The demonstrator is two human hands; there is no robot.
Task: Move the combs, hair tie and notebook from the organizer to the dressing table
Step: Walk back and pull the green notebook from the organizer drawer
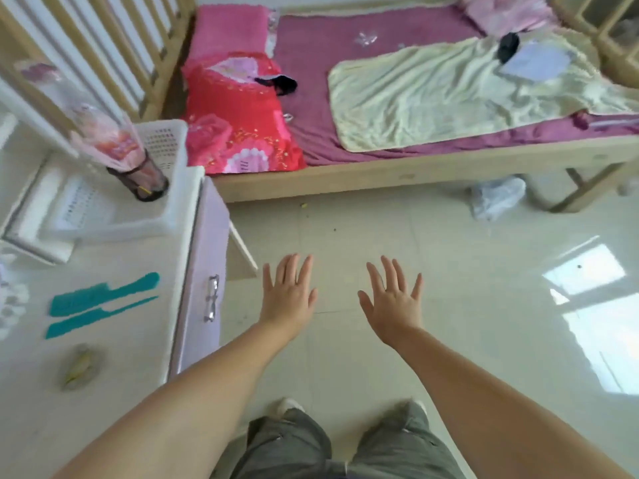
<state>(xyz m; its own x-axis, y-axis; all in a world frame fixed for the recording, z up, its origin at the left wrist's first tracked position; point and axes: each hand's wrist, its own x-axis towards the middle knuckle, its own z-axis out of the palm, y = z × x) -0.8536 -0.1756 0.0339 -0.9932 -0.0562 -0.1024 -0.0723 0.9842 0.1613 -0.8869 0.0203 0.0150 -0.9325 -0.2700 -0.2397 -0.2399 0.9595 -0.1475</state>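
Two teal combs lie side by side on the white dressing table (114,347) at the left: a wide comb (100,294) and a tail comb (96,318) just in front of it. A pale hair tie (80,366) rests on the table nearer to me. The white basket-like organizer (162,205) stands at the table's far end. A white notebook-like slab (36,216) leans at its left; blur keeps me from being sure. My left hand (287,299) and my right hand (392,302) hover over the floor, fingers spread, holding nothing.
A dark mesh holder with wrapped pink flowers (138,174) stands in the organizer. The table's drawer front has a metal handle (211,298). A wooden bed (415,167) with red, purple and cream bedding fills the back. A plastic bag (496,198) lies on the tiled floor.
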